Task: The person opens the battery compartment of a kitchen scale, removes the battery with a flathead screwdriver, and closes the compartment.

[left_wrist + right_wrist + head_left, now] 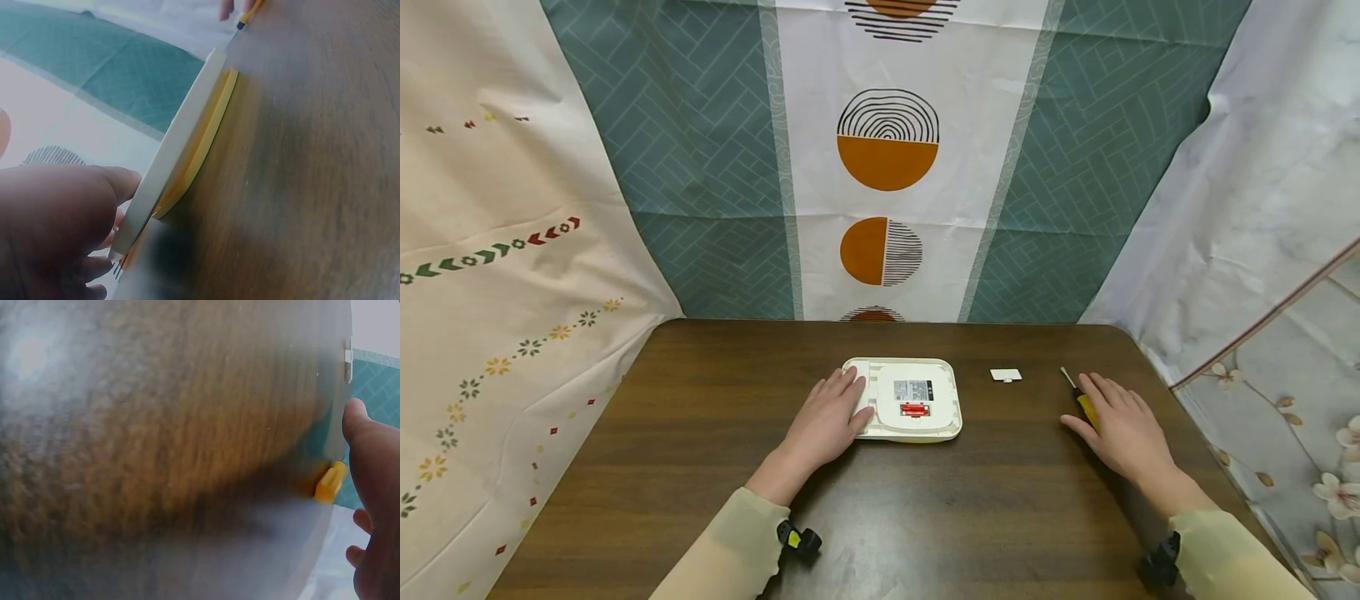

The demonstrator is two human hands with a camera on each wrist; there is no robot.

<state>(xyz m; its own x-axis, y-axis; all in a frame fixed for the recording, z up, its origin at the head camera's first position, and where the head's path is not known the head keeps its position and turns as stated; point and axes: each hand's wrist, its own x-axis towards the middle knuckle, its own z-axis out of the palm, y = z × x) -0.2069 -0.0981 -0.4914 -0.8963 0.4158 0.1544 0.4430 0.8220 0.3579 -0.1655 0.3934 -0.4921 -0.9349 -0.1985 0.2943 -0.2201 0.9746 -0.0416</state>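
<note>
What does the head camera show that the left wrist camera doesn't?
Only the head view shows the white device's label and red part, a small white piece lying apart on the table, and the right hand resting over the yellow-handled screwdriver. Only the left wrist view shows the device's yellow underside edge. Both show the left hand resting on the device's left end.

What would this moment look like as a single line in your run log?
left hand: flat on white device | right hand: resting over yellow screwdriver | small white cover: loose on table
</note>
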